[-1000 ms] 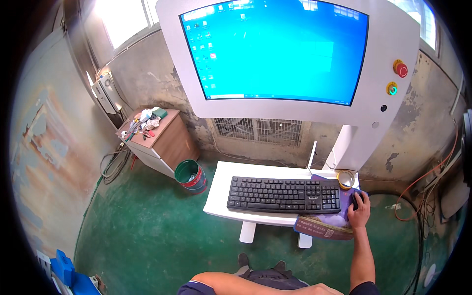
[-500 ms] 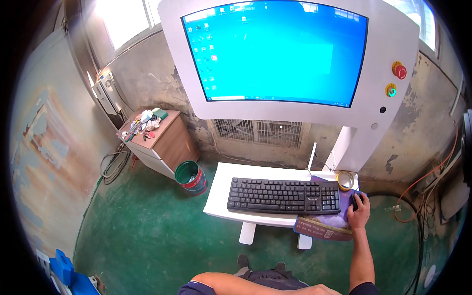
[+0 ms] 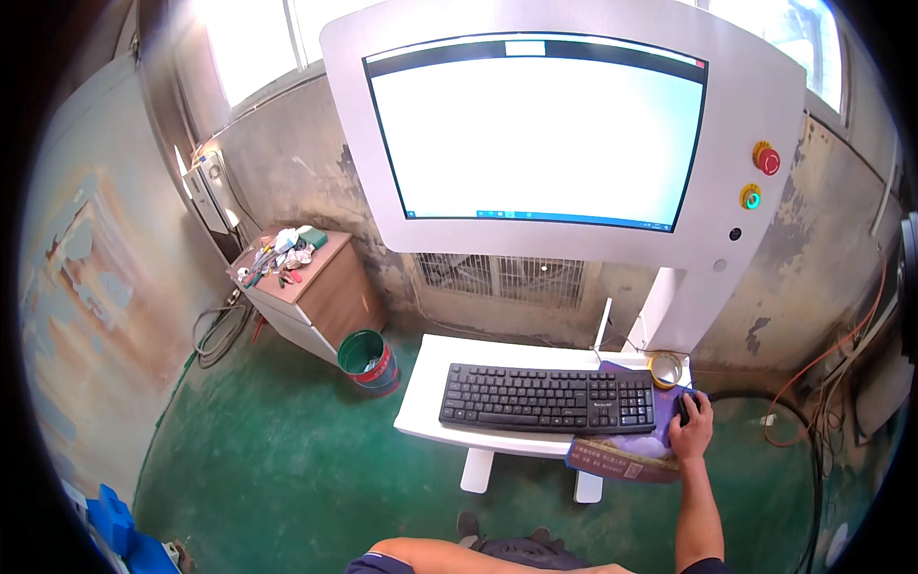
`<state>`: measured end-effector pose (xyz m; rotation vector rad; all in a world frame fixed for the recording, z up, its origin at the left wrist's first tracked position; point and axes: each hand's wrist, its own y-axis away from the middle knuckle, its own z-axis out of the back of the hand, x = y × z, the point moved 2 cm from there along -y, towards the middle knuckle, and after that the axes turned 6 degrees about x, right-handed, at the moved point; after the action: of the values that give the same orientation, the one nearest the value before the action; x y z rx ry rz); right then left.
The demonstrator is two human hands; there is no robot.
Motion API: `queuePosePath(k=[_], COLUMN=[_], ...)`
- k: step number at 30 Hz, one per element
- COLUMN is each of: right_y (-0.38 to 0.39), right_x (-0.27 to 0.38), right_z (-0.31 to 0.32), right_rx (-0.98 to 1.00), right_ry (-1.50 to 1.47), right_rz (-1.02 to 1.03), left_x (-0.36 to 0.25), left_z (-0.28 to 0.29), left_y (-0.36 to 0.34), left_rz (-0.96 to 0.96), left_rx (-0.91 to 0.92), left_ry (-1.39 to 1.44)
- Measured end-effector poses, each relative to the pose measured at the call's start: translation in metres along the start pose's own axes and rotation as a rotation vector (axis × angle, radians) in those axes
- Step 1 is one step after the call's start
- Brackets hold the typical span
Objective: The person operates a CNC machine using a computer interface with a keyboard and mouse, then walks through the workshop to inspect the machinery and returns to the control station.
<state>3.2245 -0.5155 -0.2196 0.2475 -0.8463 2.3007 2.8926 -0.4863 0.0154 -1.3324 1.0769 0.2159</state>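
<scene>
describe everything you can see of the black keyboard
The keyboard is long, black and plastic-looking, with pale markings on its keys and a number pad at the right end. It lies keys up on the white shelf, its right part over the purple mat. The right hand is off it, on the black mouse to its right.

Right hand (image 3: 690, 430) bare, same for the right forearm (image 3: 700, 517). Right sleeve (image 3: 705, 566): dark navy, directly behind the fingers (image 3: 704, 404) at the lower edge. Left sleeve (image 3: 366, 565): also dark navy, thin pale line along its hem, well left of those fingers. Trousers (image 3: 526, 552): dark, behind and left of fingers. Shoes (image 3: 467, 524): dark grey, same side, fine detail too blurred.
</scene>
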Motion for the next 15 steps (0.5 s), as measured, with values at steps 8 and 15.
queuePosePath(k=[8, 15], right_y=[-0.001, -0.002], right_x=[0.005, 0.004], right_z=[0.001, 0.001], right_rx=[-0.026, -0.017], right_ry=[-0.026, -0.024], right_rz=[0.006, -0.015], left_x=[-0.025, -0.032], left_z=[-0.004, -0.003], left_y=[-0.011, -0.015], left_rz=[-0.274, -0.276], left_rx=[0.213, 0.247], left_ry=[-0.002, 0.003])
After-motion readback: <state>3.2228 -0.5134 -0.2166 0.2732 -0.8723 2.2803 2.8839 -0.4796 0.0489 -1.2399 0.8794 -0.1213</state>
